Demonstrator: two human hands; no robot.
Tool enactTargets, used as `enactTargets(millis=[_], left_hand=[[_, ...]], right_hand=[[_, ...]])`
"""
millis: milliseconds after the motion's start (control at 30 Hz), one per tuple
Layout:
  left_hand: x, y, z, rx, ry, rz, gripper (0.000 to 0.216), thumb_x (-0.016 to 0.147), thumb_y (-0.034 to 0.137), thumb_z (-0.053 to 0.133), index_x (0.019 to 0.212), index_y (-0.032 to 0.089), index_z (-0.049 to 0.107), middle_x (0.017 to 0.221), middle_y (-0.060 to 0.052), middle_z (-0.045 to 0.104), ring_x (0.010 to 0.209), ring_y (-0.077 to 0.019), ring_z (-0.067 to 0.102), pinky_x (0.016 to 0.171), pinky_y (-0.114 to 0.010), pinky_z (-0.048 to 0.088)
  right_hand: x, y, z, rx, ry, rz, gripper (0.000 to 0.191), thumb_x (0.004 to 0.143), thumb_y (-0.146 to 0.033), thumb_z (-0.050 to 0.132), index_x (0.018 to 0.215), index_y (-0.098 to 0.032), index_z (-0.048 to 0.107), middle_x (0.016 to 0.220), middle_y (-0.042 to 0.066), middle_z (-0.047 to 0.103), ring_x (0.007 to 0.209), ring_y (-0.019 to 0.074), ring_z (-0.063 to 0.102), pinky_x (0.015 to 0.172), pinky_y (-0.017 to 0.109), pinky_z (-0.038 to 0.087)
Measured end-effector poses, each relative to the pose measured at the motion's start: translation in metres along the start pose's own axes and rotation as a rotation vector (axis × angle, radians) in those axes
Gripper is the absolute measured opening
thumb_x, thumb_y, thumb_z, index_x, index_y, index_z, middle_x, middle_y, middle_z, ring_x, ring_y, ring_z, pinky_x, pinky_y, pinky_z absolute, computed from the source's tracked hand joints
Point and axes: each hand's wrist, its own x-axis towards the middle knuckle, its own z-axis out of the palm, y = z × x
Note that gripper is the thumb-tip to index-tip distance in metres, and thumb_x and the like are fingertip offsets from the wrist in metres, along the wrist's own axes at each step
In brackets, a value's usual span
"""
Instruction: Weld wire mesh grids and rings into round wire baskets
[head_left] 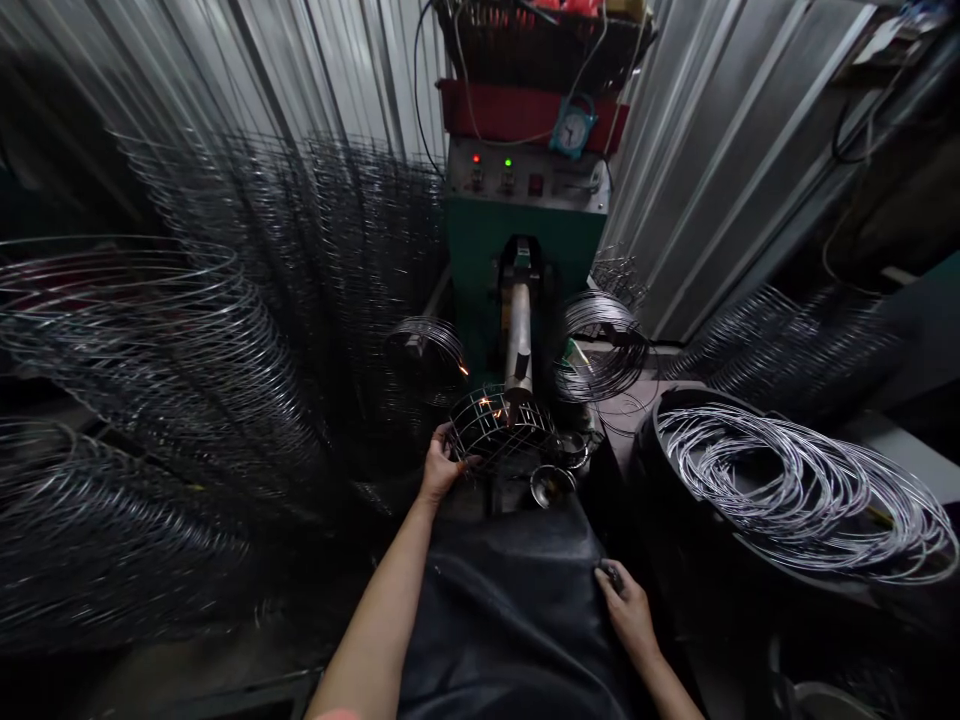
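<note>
My left hand (441, 468) is closed on the left rim of a round wire basket (501, 432). The basket sits under the tip of the metal arm (519, 340) of a green welding machine (480, 235), and orange sparks glow on its wires. At the right edge of a black leather-like cover (517, 600) is my right hand (628, 608), its fingers curled round something small and dark that I cannot make out. Two small metal bowls (553, 487) stand just right of the basket.
Tall stacks of wire rings (150, 340) fill the left side. Coils of wire (604, 345) hang beside the machine. At the right, a black tub (660, 450) holds many loose wire rings (802, 490). A blue clock (574, 128) is fixed above the control panel (555, 180). Corrugated metal walls (705, 150) stand behind.
</note>
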Motion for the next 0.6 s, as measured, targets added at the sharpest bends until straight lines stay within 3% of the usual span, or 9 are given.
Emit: enactTargets(millis=[133, 233, 367, 500, 600], left_hand=[[0.001, 0.009, -0.002, 0.024, -0.028, -0.023, 0.088, 0.042, 0.034, 0.088, 0.116, 0.019, 0.043, 0.122, -0.012, 0.052, 0.118, -0.0292, 0.05, 0.105, -0.047, 0.036], [-0.005, 0.017, -0.01, 0.053, -0.059, -0.021, 0.089, 0.041, 0.036, 0.088, 0.117, 0.019, 0.045, 0.127, -0.012, 0.048, 0.122, -0.0309, 0.046, 0.106, -0.048, 0.033], [-0.029, 0.04, -0.023, 0.29, -0.167, 0.109, 0.092, 0.04, 0.037, 0.088, 0.121, 0.019, 0.047, 0.141, -0.014, 0.033, 0.13, -0.0336, 0.037, 0.11, -0.047, 0.027], [-0.05, 0.077, -0.016, 0.673, -0.335, 0.296, 0.092, 0.045, 0.04, 0.086, 0.125, 0.017, 0.047, 0.14, -0.015, 0.033, 0.134, -0.0352, 0.029, 0.112, -0.05, 0.024], [-0.055, 0.101, 0.001, 0.831, -0.408, 0.362, 0.092, 0.045, 0.036, 0.084, 0.126, 0.015, 0.047, 0.142, -0.017, 0.03, 0.134, -0.0389, 0.025, 0.111, -0.054, 0.023]], right_hand=[[0.003, -0.005, -0.003, 0.011, -0.019, 0.014, 0.048, 0.068, -0.06, 0.06, 0.083, -0.015, 0.066, 0.081, 0.01, 0.071, 0.077, 0.0241, 0.066, 0.071, 0.031, 0.053], [0.005, -0.029, -0.007, 0.004, -0.067, -0.044, 0.042, 0.07, -0.051, 0.062, 0.095, -0.017, 0.064, 0.087, 0.008, 0.07, 0.081, 0.0224, 0.066, 0.074, 0.031, 0.052], [0.006, -0.098, -0.01, -0.006, -0.381, -0.268, 0.023, 0.077, -0.036, 0.057, 0.088, -0.018, 0.066, 0.085, 0.006, 0.07, 0.082, 0.02, 0.065, 0.077, 0.03, 0.05], [0.019, -0.174, 0.002, -0.048, -0.705, -0.374, 0.023, 0.081, -0.029, 0.052, 0.091, -0.017, 0.069, 0.088, 0.005, 0.07, 0.085, 0.019, 0.064, 0.079, 0.03, 0.049], [0.038, -0.209, 0.024, -0.174, -0.776, -0.42, 0.021, 0.081, -0.021, 0.051, 0.092, -0.015, 0.069, 0.087, 0.003, 0.07, 0.083, 0.0173, 0.064, 0.077, 0.028, 0.048]])
